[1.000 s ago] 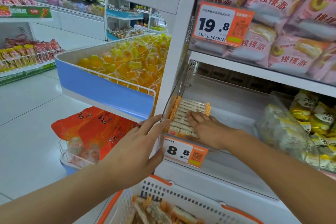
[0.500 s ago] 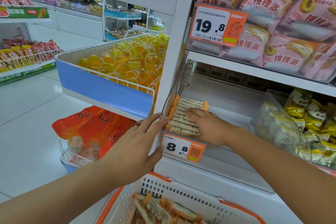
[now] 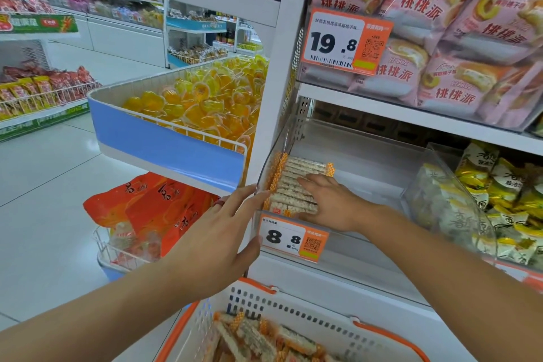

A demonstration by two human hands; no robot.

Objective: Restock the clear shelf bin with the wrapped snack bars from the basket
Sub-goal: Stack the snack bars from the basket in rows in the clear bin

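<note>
While our flat right hand [image 3: 332,203] presses the bars [image 3: 296,185] lying crosswise, our spread left hand [image 3: 217,241] touches the bin [image 3: 367,161] nearer the basket [image 3: 293,314].

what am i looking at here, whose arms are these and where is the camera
There is no machine: a person wears the camera on their head, so it looks down along their own arms at a shop shelf. The right hand lies flat on a row of wrapped snack bars inside the clear bin, pressing them into line. The left hand rests with straight fingers against the bin's outer left corner. Neither hand grips anything. More bars wait in the white basket below. The orange tag on the bin shows 8.8.
</note>
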